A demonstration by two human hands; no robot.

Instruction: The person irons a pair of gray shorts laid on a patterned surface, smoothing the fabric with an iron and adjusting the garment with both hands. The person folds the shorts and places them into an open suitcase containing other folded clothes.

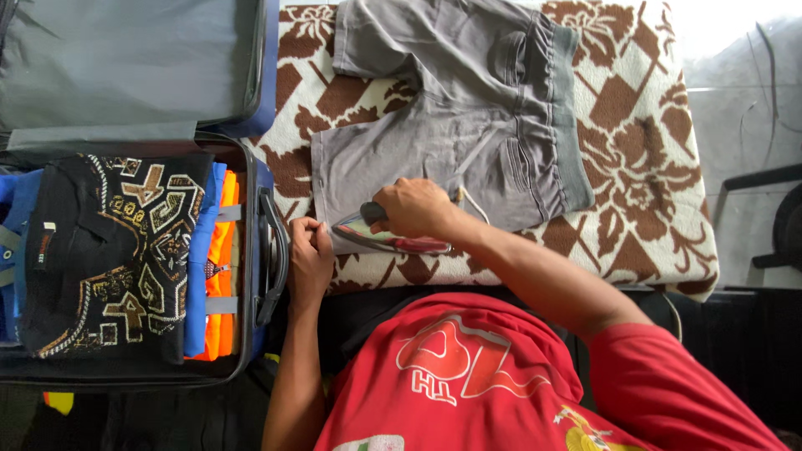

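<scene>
red printed cotton t-shirt point(493, 376) is filling the bottom of the view, closest to the camera, on the person's own chest. from it both bare arms are reaching forward onto a brown-and-cream flower-patterned blanket point(643, 125) that is covering the work surface. the right hand point(415, 207) is wrapping closed around the dark handle of a flat clothes iron with a shiny metal soleplate point(388, 238), and the iron is lying on the near hem of a pair of grey cotton shorts with an elastic waistband point(455, 117). the shorts are lying spread flat on the blanket, waistband toward the right, legs pointing left, with a pale drawstring showing just beside the right hand. the left hand point(311, 250) is curling into a loose fist at the blanket's near left edge, fingers pinching what seems to be the corner of the shorts' hem or the blanket; which of the two is hard to tell. just left of that hand, an open blue hard-sided suitcase point(266, 276) is sitting with its lid point(125, 67) raised. inside it, a black folded garment with gold and white geometric embroidery point(109, 250) is lying on top, beside stacked blue and orange folded clothes point(219, 276).
</scene>
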